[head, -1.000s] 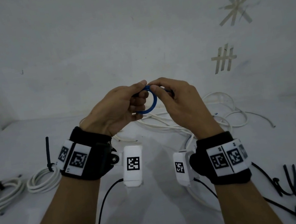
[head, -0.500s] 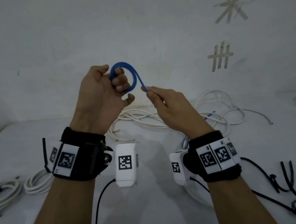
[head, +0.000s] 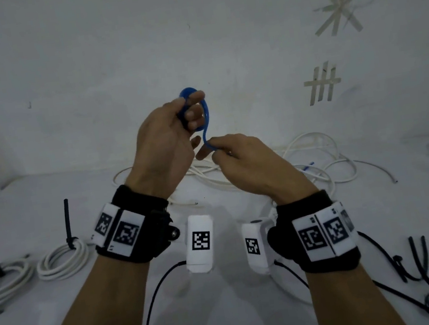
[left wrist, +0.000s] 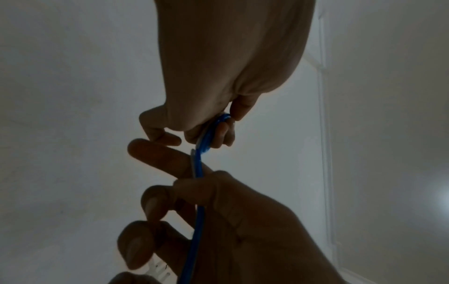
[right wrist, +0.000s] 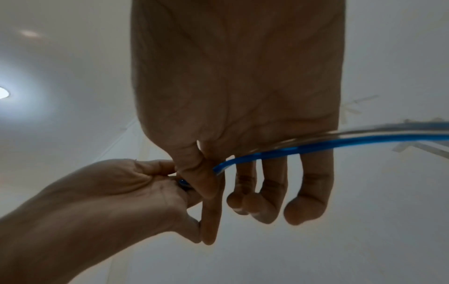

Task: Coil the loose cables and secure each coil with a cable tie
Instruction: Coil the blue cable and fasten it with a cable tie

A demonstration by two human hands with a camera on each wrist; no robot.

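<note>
Blue cable point(head: 205, 113) held up in the air in front of the wall point(head: 108, 53), above the loose white cable point(head: 315, 158) heaped on the floor; that heap serves as landmark.

Left hand point(head: 166, 144) curled round a small blue loop, fingers through it; right hand point(head: 246, 160) just below and right of it, pinching the running length between thumb and forefinger; the two hands nearly touch. The free run drops from the pinch back past the right wrist, so its long axis runs from the loop down toward the person. Judgement: the next wrap turns on the right hand feeding slack up and over the loop; the left hand is nearer the coil and anchors it.

Count: one blue cable in hand; one loose white tangle, strands not separable; left of the heap, two white coils point(head: 60, 257), each with a black tie point(head: 68, 226) standing up; right of the heap, several black ties point(head: 418, 265) lying loose, number uncertain.
</note>
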